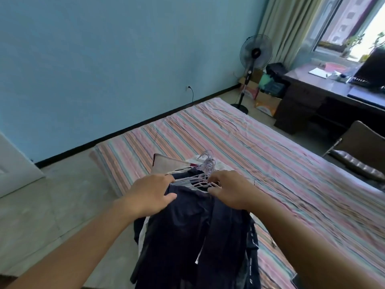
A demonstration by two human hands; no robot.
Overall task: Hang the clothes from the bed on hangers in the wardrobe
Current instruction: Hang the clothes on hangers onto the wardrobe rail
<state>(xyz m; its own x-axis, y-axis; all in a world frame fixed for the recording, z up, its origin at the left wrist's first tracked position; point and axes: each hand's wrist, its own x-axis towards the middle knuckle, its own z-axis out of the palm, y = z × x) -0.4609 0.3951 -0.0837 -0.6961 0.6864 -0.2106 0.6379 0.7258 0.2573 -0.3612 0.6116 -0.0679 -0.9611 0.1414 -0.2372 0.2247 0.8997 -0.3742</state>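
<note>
Head view of a bedroom with a blue wall. A pile of dark navy clothes (187,236) lies on the near edge of the bed (270,153), which is covered by a pink, striped sheet; part of the pile hangs over the bed's edge toward the floor (62,205). At the far end of the pile a bundle of pale lilac hangers (205,170) rests on the garments, hooks pointing away from the viewer. The left hand (151,195) rests on the left shoulder of the top garment, its fingers curled over the fabric at the hanger ends; whether its grip actually closes on the cloth cannot be told. The right hand (231,188) reaches the hangers from the right, its fingertips curled and pinching among the hanger wires. Beyond the bed stand a pedestal fan (255,57), cardboard boxes (266,105), a dark bench (325,88) under the window, and a chair (358,151).
</note>
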